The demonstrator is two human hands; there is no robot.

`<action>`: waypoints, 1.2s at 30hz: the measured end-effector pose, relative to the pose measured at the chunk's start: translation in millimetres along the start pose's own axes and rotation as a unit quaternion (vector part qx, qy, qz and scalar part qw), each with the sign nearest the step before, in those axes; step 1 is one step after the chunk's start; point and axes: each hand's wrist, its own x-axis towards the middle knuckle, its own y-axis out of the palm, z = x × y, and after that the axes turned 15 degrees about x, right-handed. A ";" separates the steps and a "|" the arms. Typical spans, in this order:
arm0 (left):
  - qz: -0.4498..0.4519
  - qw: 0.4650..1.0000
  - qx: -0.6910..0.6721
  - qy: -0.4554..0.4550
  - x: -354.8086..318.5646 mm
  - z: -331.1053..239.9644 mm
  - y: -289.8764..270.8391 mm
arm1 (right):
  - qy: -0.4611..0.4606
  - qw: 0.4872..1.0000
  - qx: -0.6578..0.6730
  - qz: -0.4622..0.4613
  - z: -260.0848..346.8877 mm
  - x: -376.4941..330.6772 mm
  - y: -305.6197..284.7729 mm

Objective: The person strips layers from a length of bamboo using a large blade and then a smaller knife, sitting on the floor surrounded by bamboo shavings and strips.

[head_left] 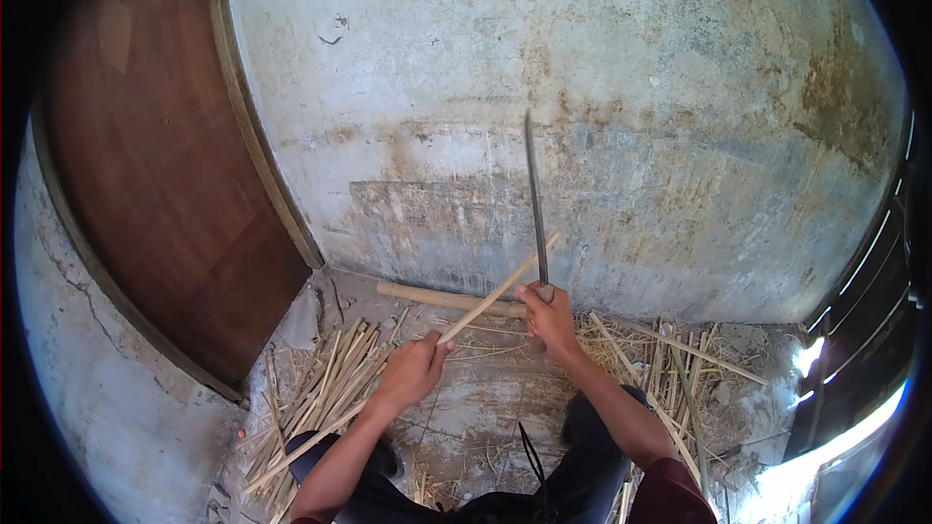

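My left hand [412, 369] is closed around a pale bamboo strip [495, 293], which slants up and to the right. In my right hand [549, 318] is the handle of a long, thin-bladed machete [536, 199], its dark blade pointing up. The strip's far end crosses the lower part of the blade; whether the two touch, I cannot tell. A pale length running below my left forearm looks like the same strip, though the hand hides the join.
Several split bamboo strips [330, 378] lie heaped on the left, with another pile [684, 369] on the right. A thick bamboo pole [437, 297] rests along the foot of the stained wall [641, 136]. A brown door [155, 136] stands at left. Shavings litter the floor [485, 398].
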 end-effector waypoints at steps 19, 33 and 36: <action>0.103 0.958 -0.267 -0.009 0.0 54.8 88.1 | -0.185 0.738 -0.641 0.098 -38.0 20.6 -28.5; 0.012 0.996 -0.020 -0.081 -23.9 36.1 87.9 | -0.101 0.729 -0.659 0.154 -74.7 30.1 -29.2; 0.000 0.997 0.012 -0.081 -30.9 28.1 75.3 | -0.085 0.798 -0.594 0.055 -70.0 43.6 -35.0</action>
